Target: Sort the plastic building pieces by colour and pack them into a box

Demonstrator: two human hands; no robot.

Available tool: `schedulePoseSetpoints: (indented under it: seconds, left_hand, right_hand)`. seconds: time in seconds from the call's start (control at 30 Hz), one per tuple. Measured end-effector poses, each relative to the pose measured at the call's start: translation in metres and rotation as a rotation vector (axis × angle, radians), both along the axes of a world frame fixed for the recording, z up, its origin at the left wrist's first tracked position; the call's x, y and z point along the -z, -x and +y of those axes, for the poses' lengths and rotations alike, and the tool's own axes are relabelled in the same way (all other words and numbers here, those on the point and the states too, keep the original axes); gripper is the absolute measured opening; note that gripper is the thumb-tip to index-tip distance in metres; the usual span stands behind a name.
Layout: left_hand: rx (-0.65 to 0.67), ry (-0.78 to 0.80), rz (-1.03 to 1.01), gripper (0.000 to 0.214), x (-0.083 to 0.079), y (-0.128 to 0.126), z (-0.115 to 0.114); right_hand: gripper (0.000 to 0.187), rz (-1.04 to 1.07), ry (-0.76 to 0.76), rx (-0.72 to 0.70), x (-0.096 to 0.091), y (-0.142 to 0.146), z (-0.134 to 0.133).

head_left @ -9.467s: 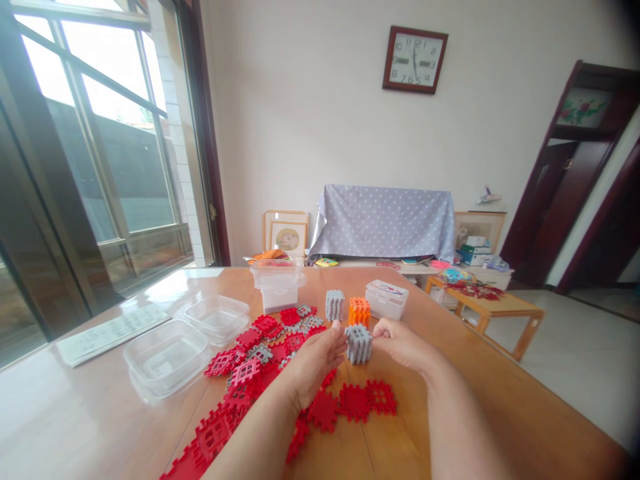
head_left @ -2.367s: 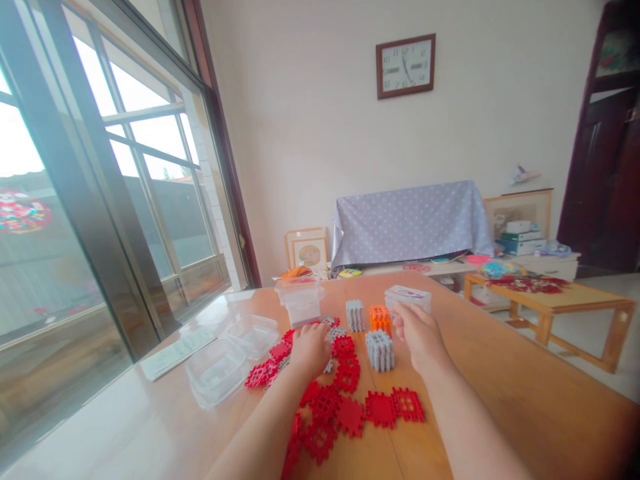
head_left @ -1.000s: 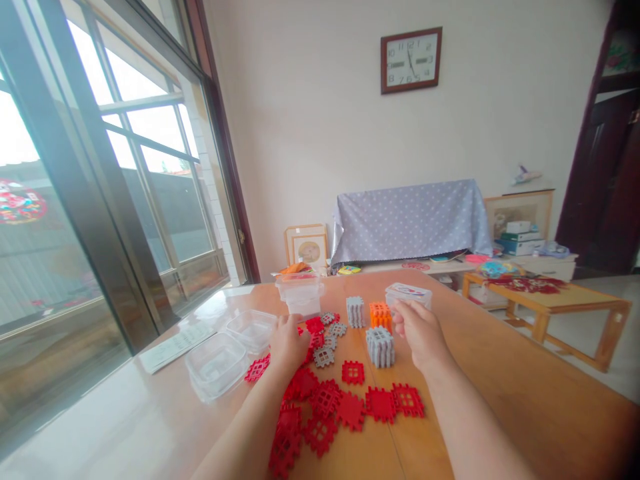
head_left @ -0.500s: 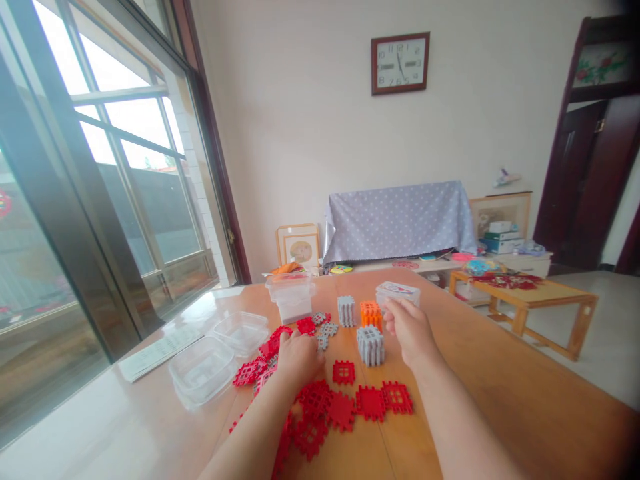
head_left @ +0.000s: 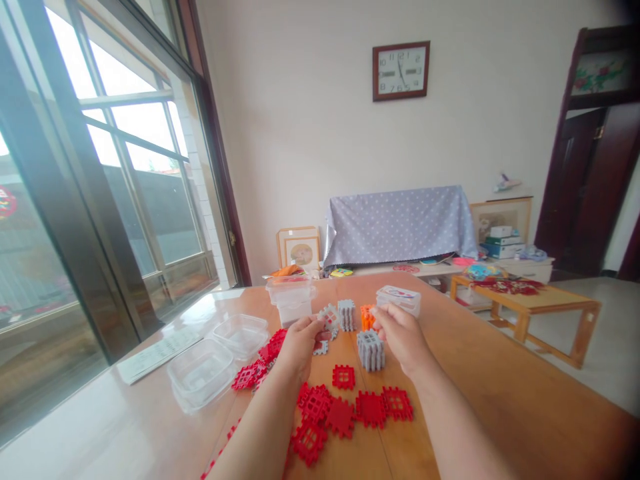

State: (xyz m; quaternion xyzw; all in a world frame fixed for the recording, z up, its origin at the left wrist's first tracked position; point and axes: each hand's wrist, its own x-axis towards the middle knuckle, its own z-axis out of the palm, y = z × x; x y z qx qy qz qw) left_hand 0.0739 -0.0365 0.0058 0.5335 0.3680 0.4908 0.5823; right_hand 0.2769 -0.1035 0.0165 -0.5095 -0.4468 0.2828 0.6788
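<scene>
My left hand (head_left: 300,343) is raised over the table with its fingers pinched on grey waffle tiles (head_left: 330,316). To its right, my right hand (head_left: 400,333) is curled with fingers closed; I cannot make out anything in it. Between and just below the hands stands a grey tile cube (head_left: 371,350). Behind it sit a second grey cube (head_left: 346,315) and an orange cube (head_left: 367,317). Red tiles (head_left: 350,410) lie flat in front of the cubes, and more red ones (head_left: 260,363) are heaped at the left.
On the wooden table (head_left: 500,400), two clear plastic tubs (head_left: 200,370) and a paper sheet (head_left: 155,350) lie at the left. A lidded clear box (head_left: 291,300) and a small white box (head_left: 400,299) stand at the back. A low side table (head_left: 530,303) is beyond.
My left hand has come up off the heap of red tiles holding grey tiles. My right hand has drifted slightly left, towards it. The cubes have stayed put.
</scene>
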Motion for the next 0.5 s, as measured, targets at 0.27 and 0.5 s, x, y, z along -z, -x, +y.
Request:
schedulePoseSetpoints:
  seconds: [0.27, 0.5]
  left_hand:
    - [0.034, 0.092, -0.189, 0.033, 0.000, -0.034, -0.019]
    - [0.099, 0.208, -0.258, 0.031, 0.013, -0.043, -0.024]
  right_hand:
    - [0.034, -0.274, 0.000, -0.046, 0.007, 0.000, 0.004]
    - [0.051, -0.467, -0.012, -0.105, 0.013, 0.003, 0.007]
